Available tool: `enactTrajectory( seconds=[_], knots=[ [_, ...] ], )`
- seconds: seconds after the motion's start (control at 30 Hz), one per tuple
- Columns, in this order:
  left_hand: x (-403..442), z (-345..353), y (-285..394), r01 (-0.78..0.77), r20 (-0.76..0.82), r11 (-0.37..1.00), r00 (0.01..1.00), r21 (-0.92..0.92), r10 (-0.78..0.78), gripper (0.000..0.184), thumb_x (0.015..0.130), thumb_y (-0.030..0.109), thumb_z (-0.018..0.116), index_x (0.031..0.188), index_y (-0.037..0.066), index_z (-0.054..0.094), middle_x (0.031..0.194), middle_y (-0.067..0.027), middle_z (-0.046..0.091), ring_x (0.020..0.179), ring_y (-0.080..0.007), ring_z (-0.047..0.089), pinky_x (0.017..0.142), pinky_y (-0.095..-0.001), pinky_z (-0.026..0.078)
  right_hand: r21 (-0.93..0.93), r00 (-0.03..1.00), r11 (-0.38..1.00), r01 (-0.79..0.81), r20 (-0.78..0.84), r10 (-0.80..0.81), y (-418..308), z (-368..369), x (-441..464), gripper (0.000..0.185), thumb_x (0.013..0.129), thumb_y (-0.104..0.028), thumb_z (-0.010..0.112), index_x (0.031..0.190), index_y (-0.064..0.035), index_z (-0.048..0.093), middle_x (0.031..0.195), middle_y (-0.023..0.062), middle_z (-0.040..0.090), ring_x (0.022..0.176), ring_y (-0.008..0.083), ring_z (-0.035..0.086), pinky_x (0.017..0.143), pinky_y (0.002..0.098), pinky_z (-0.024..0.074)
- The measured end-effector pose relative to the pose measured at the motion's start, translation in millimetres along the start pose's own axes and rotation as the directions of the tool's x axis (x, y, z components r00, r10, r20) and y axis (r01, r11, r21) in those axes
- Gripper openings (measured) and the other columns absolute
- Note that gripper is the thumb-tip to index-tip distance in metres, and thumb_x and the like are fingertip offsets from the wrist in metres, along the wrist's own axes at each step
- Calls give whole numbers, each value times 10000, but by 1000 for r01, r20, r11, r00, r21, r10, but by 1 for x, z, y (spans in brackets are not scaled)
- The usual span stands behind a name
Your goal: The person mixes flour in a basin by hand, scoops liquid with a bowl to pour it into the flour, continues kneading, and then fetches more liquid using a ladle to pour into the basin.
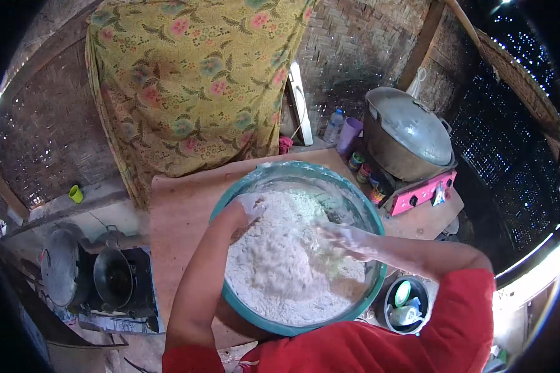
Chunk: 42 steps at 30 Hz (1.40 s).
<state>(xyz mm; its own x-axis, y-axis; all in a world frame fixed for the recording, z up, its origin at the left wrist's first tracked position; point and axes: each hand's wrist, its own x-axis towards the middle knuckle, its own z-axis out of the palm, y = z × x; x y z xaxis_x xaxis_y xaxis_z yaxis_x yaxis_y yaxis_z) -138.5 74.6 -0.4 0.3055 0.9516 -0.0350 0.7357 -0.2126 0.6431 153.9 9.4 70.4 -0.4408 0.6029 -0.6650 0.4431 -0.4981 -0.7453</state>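
Observation:
A large green basin is filled with white flour, which is blurred in the middle as if moving. My left hand, coated in flour, is at the left side inside the basin; its fingers blend into the flour and are hard to make out. My right hand, also floury, is over the right part of the flour with its fingers stretched out and somewhat blurred. I see nothing held in it.
The basin stands on a wooden table. Behind it are a large lidded pot, a pink stove panel, a purple cup and a water bottle. A dark bucket is at lower right, a wok at left.

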Motion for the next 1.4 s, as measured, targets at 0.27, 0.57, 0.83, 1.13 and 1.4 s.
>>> enactTrajectory(
  seconds=[0.27, 0.57, 0.83, 1.13, 1.4],
  knots=[
    [21, 12, -13, -65, -11, 992, 998, -105, 64, 381, 835, 317, 573, 1102, 46, 591, 1062, -182, 620, 956, -319, 592, 817, -378, 453, 360, 895, 916, -175, -331, 301, 56, 6, 52, 432, 942, -444, 408, 1222, -125, 490, 1139, 77, 512, 952, 192, 522, 795, 393, 462],
    [5, 8, -10, -68, -70, 985, 996, -157, 57, 399, 835, 301, 578, 1113, 15, 587, 1074, -207, 613, 992, -323, 592, 839, -381, 460, -68, 910, 916, 395, 167, -380, 31, 3, 51, 458, 899, -392, 523, 1253, -112, 448, 1169, 93, 531, 972, 225, 562, 891, 326, 435],
    [5, 13, -14, -50, -110, 999, 993, -18, 48, 375, 867, 303, 569, 1134, 40, 581, 1114, -157, 610, 1010, -302, 583, 881, -364, 443, -946, 834, -176, 273, 323, -447, 62, 82, 18, 553, 847, -248, 546, 1357, -121, 373, 1420, 237, 265, 1343, 431, 162, 1094, 511, 190],
    [0, 15, -11, -78, -161, 997, 984, 26, 81, 351, 850, 266, 574, 1117, 38, 592, 1103, -171, 609, 1027, -317, 573, 890, -369, 438, -987, 939, 53, 152, 128, -320, 18, 10, 132, 464, 816, -257, 567, 1236, -72, 498, 1358, 249, 341, 1275, 434, 309, 1054, 499, 290],
    [15, 17, -20, -105, -190, 994, 976, 12, 105, 324, 855, 291, 557, 1057, 44, 615, 1071, -187, 613, 1002, -340, 573, 864, -393, 449, -794, 777, -14, 608, 598, -196, -37, 22, 106, 514, 774, -403, 635, 1121, -30, 574, 1144, 177, 589, 961, 298, 591, 804, 373, 491]
  ],
)
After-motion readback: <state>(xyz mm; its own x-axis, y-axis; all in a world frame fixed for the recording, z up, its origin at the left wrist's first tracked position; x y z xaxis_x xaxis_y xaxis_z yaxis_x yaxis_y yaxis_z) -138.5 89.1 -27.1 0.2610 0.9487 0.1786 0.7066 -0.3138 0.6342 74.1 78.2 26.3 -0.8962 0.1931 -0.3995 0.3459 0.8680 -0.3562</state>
